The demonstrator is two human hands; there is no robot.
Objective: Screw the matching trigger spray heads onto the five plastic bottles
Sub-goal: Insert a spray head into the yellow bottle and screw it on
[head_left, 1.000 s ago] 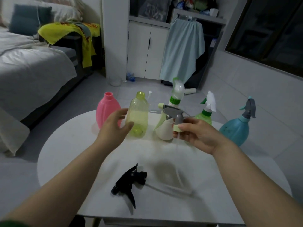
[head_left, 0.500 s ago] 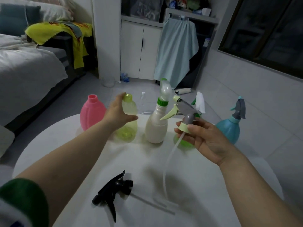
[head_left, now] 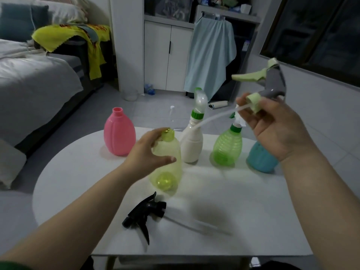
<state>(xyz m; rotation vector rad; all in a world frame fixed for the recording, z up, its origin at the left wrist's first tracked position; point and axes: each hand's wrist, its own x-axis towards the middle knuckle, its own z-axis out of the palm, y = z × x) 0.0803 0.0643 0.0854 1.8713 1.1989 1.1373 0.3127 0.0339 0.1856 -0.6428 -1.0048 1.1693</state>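
My left hand (head_left: 150, 154) grips the open-necked yellow-green bottle (head_left: 168, 168) near its shoulder, tilted toward me off the row. My right hand (head_left: 272, 125) holds the grey and pale-green trigger head (head_left: 270, 86) raised high at the right, its white dip tube (head_left: 206, 121) trailing down-left in front of the white bottle (head_left: 191, 147). The pink bottle (head_left: 119, 133) stands open-necked at the left. The white bottle, the green bottle (head_left: 228, 147) and the teal bottle (head_left: 261, 158) stand behind; the teal one is partly hidden by my right hand. A black trigger head (head_left: 145, 213) lies on the white table (head_left: 243, 211).
A grey bed (head_left: 33, 80) lies to the left of the table. White cabinets (head_left: 167, 53) and a hanging light-blue cloth (head_left: 210, 55) stand behind it. A clear bottle (head_left: 171, 114) and a small roll (head_left: 218, 104) are on the tiled floor beyond.
My left hand has closed on the yellow-green bottle and pulled it nearer, tilting it. My right hand has lifted the grey trigger head up and to the right.
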